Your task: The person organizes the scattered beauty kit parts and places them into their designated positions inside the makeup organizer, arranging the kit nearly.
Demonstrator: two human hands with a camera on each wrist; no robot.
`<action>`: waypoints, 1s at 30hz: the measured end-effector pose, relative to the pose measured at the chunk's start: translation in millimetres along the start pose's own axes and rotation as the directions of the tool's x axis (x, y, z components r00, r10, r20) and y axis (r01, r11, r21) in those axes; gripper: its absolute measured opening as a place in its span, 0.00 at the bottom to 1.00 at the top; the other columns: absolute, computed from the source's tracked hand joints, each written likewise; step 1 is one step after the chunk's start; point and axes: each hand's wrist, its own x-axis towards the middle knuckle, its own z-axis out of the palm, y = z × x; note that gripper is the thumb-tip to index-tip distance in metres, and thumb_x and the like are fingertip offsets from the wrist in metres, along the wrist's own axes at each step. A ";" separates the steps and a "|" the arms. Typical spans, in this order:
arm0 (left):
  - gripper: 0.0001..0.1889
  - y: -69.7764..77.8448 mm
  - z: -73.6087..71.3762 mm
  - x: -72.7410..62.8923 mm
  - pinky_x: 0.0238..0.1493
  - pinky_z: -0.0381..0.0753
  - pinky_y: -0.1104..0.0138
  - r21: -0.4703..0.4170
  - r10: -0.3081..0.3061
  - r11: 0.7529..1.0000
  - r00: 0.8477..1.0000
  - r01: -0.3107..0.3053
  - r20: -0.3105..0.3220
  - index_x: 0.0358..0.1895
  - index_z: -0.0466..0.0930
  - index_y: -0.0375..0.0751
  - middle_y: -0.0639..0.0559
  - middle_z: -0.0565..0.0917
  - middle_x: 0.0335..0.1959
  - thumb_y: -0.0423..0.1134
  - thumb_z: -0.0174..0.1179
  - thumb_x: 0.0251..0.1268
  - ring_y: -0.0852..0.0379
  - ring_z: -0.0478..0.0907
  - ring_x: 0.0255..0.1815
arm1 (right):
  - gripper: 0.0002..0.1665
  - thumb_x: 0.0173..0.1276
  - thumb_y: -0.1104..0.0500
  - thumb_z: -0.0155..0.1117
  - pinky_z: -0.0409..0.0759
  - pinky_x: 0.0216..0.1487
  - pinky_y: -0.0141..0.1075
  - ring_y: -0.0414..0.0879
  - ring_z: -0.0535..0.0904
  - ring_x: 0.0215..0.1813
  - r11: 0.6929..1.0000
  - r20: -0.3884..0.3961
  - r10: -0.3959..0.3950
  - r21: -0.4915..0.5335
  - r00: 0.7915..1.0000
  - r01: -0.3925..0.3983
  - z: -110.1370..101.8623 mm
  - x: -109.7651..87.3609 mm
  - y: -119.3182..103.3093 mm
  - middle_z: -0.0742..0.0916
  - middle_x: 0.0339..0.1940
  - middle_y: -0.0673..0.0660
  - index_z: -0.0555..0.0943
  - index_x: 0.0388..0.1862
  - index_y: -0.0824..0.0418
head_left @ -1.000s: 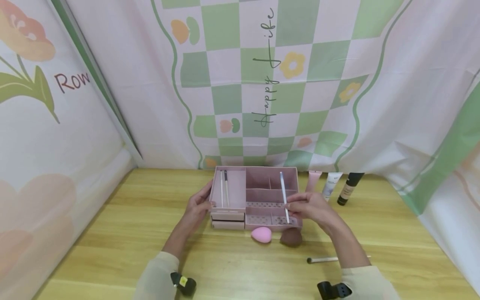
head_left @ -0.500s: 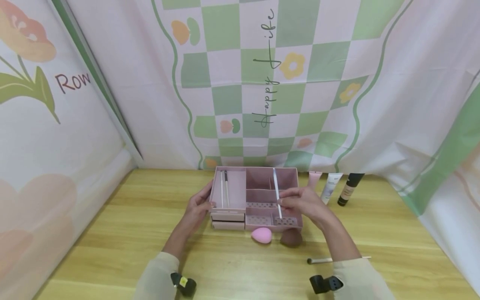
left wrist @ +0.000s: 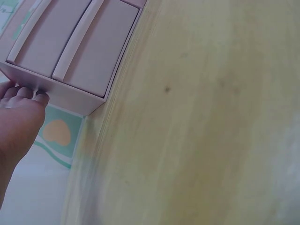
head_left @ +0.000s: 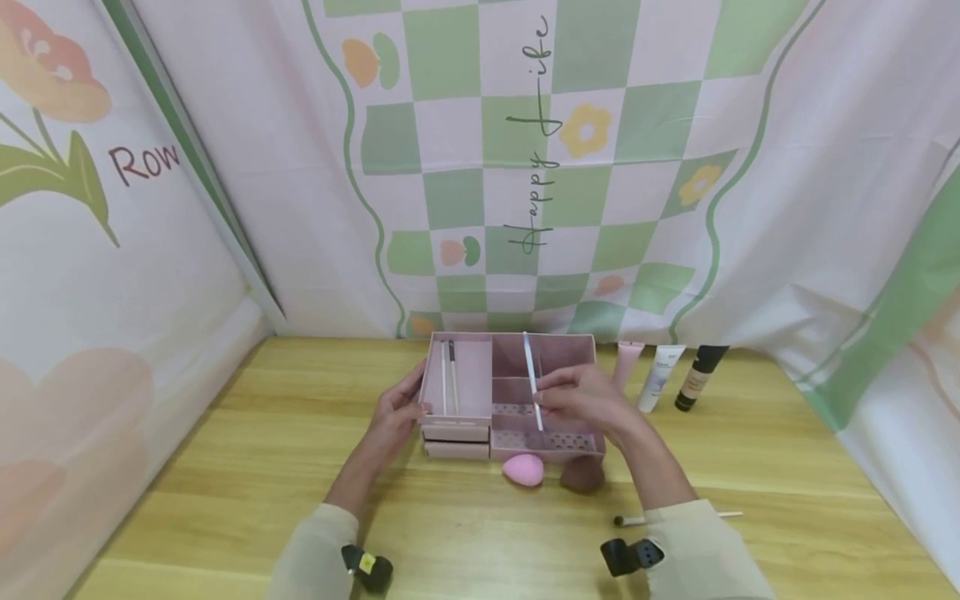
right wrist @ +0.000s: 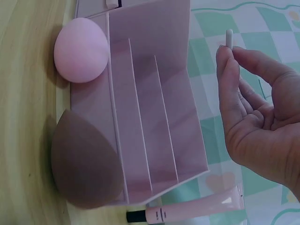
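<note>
A pink makeup organizer [head_left: 476, 383] stands at the back of the table, with two slim brushes [head_left: 452, 379] lying in its left top tray. My left hand [head_left: 397, 412] grips the organizer's left side, thumb near the front rim and fingers against the side wall. Between thumb and fingertips, my right hand [head_left: 588, 404] pinches a slim white makeup brush [head_left: 531, 362] above the right-hand compartments. In the right wrist view only the rounded white end [right wrist: 229, 38] of that brush shows. The right compartments are partly hidden under this hand.
A pink sponge [head_left: 523, 470] and a brown sponge [head_left: 582, 474] sit at the organizer's front. Another brush [head_left: 633, 521] lies near the right sleeve. To the right stand a pink tube [head_left: 627, 362], a white tube [head_left: 660, 377] and a black-and-beige tube [head_left: 700, 377]. Curtains hang behind.
My right hand has moved left with the makeup brush, from the organizer's right part toward its middle. The left hand stays in place on the organizer.
</note>
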 end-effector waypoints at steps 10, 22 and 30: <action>0.42 -2.1 0.2 -0.6 0.80 0.56 0.68 -0.007 -0.004 1.000 1.000 0.004 -0.009 0.80 0.43 0.26 0.33 0.43 0.84 0.21 0.48 0.61 0.37 0.40 0.86 | 0.23 0.66 0.65 0.66 0.92 0.45 0.34 0.38 0.87 0.33 0.999 0.026 -0.002 0.045 1.000 0.001 11.5 13.7 -7.5 0.91 0.35 0.57 0.79 0.56 0.79; 0.42 3.1 2.0 -0.3 0.80 0.55 0.68 -0.013 -0.002 1.000 1.000 0.001 -0.004 0.80 0.43 0.27 0.35 0.44 0.85 0.21 0.49 0.61 0.39 0.40 0.86 | 0.21 0.65 0.66 0.67 0.92 0.43 0.35 0.39 0.86 0.31 0.999 0.035 0.001 0.042 0.999 -0.003 28.1 29.9 -14.8 0.91 0.34 0.59 0.81 0.54 0.78; 0.42 3.1 1.9 -0.5 0.81 0.53 0.64 -0.014 -0.004 1.000 1.000 0.004 -0.008 0.80 0.43 0.27 0.35 0.44 0.85 0.21 0.49 0.60 0.39 0.40 0.86 | 0.21 0.65 0.68 0.67 0.91 0.38 0.30 0.37 0.84 0.27 0.996 0.054 0.015 0.082 0.998 -0.020 41.7 39.5 -20.9 0.90 0.29 0.56 0.80 0.54 0.79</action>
